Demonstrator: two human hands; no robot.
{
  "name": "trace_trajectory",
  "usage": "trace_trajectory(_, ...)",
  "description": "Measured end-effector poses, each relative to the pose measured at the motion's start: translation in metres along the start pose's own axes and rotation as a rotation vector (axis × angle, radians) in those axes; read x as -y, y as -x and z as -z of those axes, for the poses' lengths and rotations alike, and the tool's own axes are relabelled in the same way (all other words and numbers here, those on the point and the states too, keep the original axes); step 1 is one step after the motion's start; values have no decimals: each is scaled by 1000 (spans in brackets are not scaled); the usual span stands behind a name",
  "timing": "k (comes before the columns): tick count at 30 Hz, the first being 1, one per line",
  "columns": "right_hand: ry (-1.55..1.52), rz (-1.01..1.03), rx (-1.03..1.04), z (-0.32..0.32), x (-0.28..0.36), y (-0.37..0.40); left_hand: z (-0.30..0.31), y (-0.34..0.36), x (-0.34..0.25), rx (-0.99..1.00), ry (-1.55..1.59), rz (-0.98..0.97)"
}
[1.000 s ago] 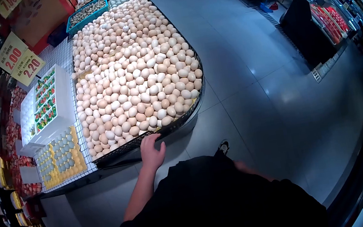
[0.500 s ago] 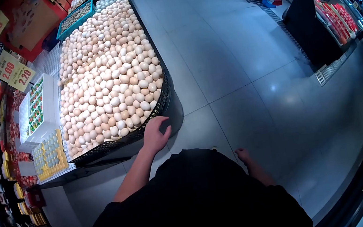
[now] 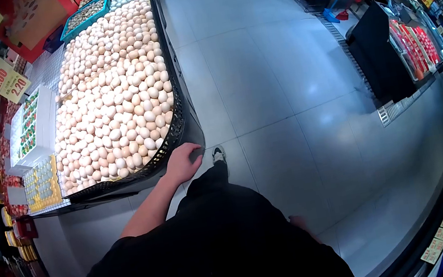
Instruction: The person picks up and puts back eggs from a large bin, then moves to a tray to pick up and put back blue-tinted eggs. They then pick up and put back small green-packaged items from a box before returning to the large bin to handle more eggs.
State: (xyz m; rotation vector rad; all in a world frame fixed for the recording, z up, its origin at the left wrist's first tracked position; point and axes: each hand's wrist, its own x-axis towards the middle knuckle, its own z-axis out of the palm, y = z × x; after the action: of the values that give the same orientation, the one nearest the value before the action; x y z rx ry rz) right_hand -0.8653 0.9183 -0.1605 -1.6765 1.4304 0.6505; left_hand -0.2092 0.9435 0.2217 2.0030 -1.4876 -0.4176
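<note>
My left hand [image 3: 184, 163] hangs beside the front right corner of a big black display bin [image 3: 175, 128], its fingers loosely curved with a gap to the thumb and nothing between them. Loose pale and brownish eggs [image 3: 113, 115] fill the bin in a broad layer. On the other side of my body, only a small part of my right hand [image 3: 298, 221] shows low over the floor, its fingers mostly hidden. One shoe [image 3: 218, 153] is stretched forward on the tiles just right of the bin.
A teal basket [image 3: 86, 18] of small eggs sits at the far end of the bin. To the left are a white foam box [image 3: 37, 124], a yellow egg tray [image 3: 42, 184] and price signs [image 3: 6, 78]. Grey tiled floor [image 3: 259, 86] runs ahead; a black display stand [image 3: 378, 47] is at right.
The view has shifted forward, with the bin now lower and further left. A foot has come into sight ahead. My left hand stays near the bin's corner; my right hand has dropped lower.
</note>
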Motion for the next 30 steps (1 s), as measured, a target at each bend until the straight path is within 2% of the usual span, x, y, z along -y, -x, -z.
trace_trajectory(1,-145,-117,41,21,38,15,-4,-13,2,-4,13,8)
trace_trajectory(3,151,257,-95,-11,31,-39,-8,-42,1,-14,51,22)
trace_trajectory(5,-52,549,-174,-6,50,-76,-15,-75,6,-21,70,22)
trace_trajectory(7,-193,310,-90,30,88,-93,-20,-109,11,-29,110,32)
trace_trajectory(9,-253,173,-83,89,132,-90,-23,-149,18,-26,123,2)
trace_trajectory(17,-277,-30,-248,316,270,-89,-13,-315,66,-51,250,-24)
trace_trajectory(20,-272,-101,-296,364,254,-170,-3,-362,91,-121,215,-68)
trace_trajectory(22,-555,-198,-260,401,279,-193,1,-384,103,-118,238,-40)
trace_trajectory(26,-614,-130,-279,435,381,-182,5,-413,117,-98,228,16)
trace_trajectory(28,-529,42,-178,436,412,-192,3,-421,126,-136,243,12)
trace_trajectory(30,-413,128,-88,440,425,-223,3,-427,132,-183,255,16)
